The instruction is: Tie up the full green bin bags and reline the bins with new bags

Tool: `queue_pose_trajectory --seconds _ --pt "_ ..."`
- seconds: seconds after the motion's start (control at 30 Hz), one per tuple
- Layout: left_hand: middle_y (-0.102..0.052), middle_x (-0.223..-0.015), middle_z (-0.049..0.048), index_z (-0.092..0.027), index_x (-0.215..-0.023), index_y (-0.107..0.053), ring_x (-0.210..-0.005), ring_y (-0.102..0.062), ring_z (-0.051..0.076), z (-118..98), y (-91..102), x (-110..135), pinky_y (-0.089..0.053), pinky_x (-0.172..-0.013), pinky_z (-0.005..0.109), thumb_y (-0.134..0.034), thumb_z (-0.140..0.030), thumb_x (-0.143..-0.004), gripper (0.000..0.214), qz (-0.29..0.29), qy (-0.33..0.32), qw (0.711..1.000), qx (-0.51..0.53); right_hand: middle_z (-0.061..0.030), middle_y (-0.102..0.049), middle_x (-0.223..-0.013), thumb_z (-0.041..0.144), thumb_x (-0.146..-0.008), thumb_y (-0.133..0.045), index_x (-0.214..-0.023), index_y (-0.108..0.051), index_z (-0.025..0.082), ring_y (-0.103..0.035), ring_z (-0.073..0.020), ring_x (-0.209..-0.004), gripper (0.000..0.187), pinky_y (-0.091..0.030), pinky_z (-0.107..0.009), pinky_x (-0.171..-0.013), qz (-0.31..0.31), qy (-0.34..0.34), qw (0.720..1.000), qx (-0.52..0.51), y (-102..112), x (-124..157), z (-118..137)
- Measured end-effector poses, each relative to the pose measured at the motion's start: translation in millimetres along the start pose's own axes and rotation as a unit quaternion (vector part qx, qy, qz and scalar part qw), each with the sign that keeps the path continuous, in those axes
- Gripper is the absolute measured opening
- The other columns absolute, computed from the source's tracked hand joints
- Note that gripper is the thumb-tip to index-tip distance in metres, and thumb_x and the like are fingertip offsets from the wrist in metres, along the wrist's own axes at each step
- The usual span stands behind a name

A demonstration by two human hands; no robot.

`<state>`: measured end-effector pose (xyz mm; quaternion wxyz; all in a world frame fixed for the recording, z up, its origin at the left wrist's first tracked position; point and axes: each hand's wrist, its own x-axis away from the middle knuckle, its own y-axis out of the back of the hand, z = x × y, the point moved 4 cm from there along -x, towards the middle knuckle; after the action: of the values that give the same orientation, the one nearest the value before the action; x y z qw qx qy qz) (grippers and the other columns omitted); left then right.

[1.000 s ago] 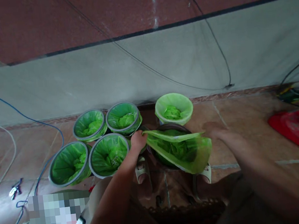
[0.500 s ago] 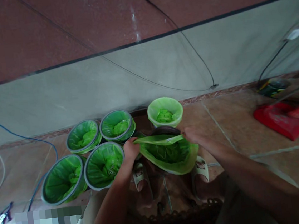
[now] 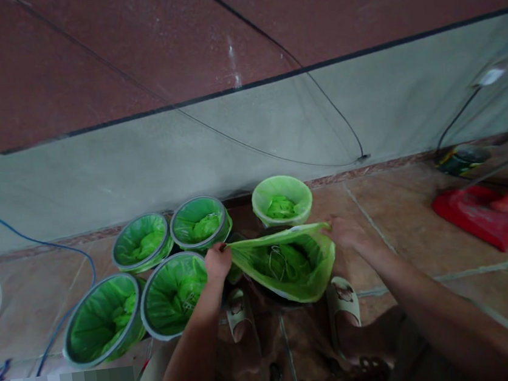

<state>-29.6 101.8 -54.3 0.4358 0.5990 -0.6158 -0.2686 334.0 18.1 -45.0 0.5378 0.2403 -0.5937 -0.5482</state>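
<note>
My left hand [image 3: 217, 260] pinches the left edge of a green plastic bag [image 3: 290, 264]. At the bag's right edge, my right hand [image 3: 347, 233] grips the rim. Between them the bag's mouth is stretched wide over a dark round bin that is mostly hidden under it. The bag sits on the tiled floor between my two sandalled feet [image 3: 238, 312]. Just beyond it stands a light green bin [image 3: 281, 201] lined with a bag.
Several grey-rimmed bins lined with green bags [image 3: 172, 294] cluster at the left. A red dustpan [image 3: 481, 218] lies on the floor at the right. Cables run along the wall and floor, with a blue cable [image 3: 35, 246] at the left.
My right hand came in from the right and took hold of the bag's right edge. Both hands have pulled the bag's mouth wider. The view shifted slightly.
</note>
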Motion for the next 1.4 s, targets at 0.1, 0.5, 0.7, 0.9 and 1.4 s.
queue_pose_trajectory --seconds 0.1,0.5,0.7,0.9,1.4 --pt "-0.074 -0.100 0.0117 -0.016 -0.111 -0.070 -0.093 -0.069 0.023 0 -9.8 3 -0.048 -0.075 0.027 -0.055 -0.033 -0.086 0.034 0.025 0.001 0.999 -0.019 -0.0141 -0.070 -0.109 0.047 -0.088 -0.056 -0.101 -0.073 0.016 -0.066 -0.0258 -0.101 0.038 -0.053 -0.033 -0.084 0.038 0.009 0.999 -0.024 -14 8 -1" --pt "-0.074 -0.087 0.0110 -0.018 -0.086 -0.073 -0.088 -0.070 0.023 -3 6.6 -5 -0.049 -0.074 0.028 -0.044 -0.022 -0.086 0.030 -0.034 0.002 0.999 -0.036 -0.0056 -0.064 -0.063 0.021 -0.072 -0.057 -0.083 -0.066 0.013 -0.063 -0.0167 -0.052 0.015 -0.050 -0.024 -0.044 0.217 0.001 0.960 -0.177 -17 49 -3" --pt "-0.073 -0.079 0.0112 -0.011 -0.102 -0.069 -0.063 -0.069 0.019 20 7.1 -14 -0.053 -0.055 0.026 -0.044 -0.018 -0.080 0.034 -0.053 0.146 0.962 0.225 -0.0029 -0.061 -0.059 0.016 -0.070 -0.050 -0.109 -0.058 0.014 -0.060 -0.0153 -0.047 0.040 -0.048 -0.024 -0.043 0.273 -0.069 0.943 -0.176 -13 50 -49" --pt "-0.069 -0.068 0.0070 -0.010 -0.106 -0.068 -0.054 -0.066 0.015 17 4.9 -15 -0.056 -0.053 0.025 -0.047 -0.015 -0.076 0.037 -0.052 0.181 0.935 0.302 -0.0088 -0.064 -0.060 0.024 -0.071 -0.052 -0.096 -0.065 0.016 -0.061 -0.0195 -0.051 0.030 -0.049 -0.029 -0.047 0.283 -0.073 0.938 -0.188 -27 51 -52" --pt "-0.064 -0.081 0.0010 -0.017 -0.114 -0.055 -0.058 -0.060 0.008 1 -9.6 25 -0.051 -0.057 0.021 -0.062 -0.029 -0.079 0.038 0.028 0.203 0.890 0.408 -0.0135 -0.070 -0.108 0.036 -0.079 -0.063 -0.107 -0.070 0.018 -0.066 -0.0290 -0.099 0.034 -0.050 -0.032 -0.080 0.079 0.142 0.986 -0.032 1 42 6"
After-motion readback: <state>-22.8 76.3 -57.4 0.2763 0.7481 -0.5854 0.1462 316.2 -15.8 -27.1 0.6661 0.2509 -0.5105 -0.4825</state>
